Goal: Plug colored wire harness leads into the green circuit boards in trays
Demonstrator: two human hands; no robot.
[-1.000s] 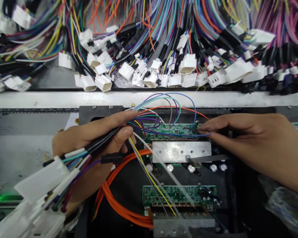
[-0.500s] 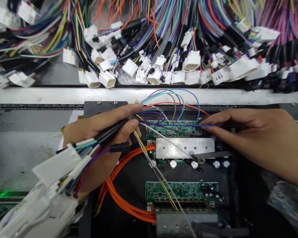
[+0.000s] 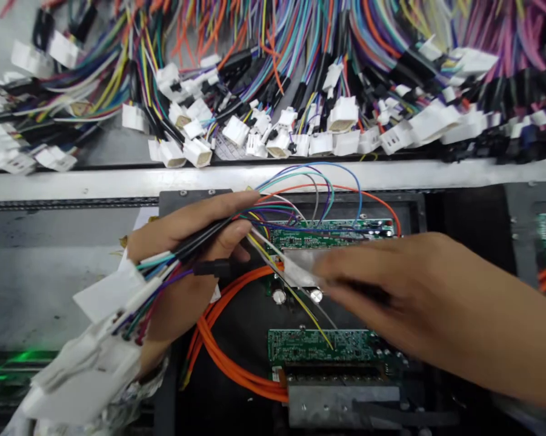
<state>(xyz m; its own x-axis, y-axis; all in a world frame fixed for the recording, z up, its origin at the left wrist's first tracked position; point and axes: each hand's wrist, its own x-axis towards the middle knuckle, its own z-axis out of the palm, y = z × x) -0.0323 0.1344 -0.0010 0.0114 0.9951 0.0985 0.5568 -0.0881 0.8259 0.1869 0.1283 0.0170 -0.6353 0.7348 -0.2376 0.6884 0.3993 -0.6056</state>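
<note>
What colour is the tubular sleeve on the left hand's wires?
The sleeve is black; see the head view.

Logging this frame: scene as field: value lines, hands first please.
left hand: grips black-sleeved wire bundle
right hand: blurred, in front of metal plate; hold unclear
yellow wire: extends below left hand, tip in front of lower board
upper board: green, partly behind wires
orange cables: curve left of both boards
background: white-connector harnesses beyond white rail

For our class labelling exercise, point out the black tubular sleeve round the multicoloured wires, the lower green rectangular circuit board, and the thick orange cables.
Black sleeve [image 3: 200, 238]: head view, middle of its visible length.
Lower green circuit board [image 3: 316, 351]: head view, middle of its face.
Thick orange cables [image 3: 239, 376]: head view, their lower bend.
</note>
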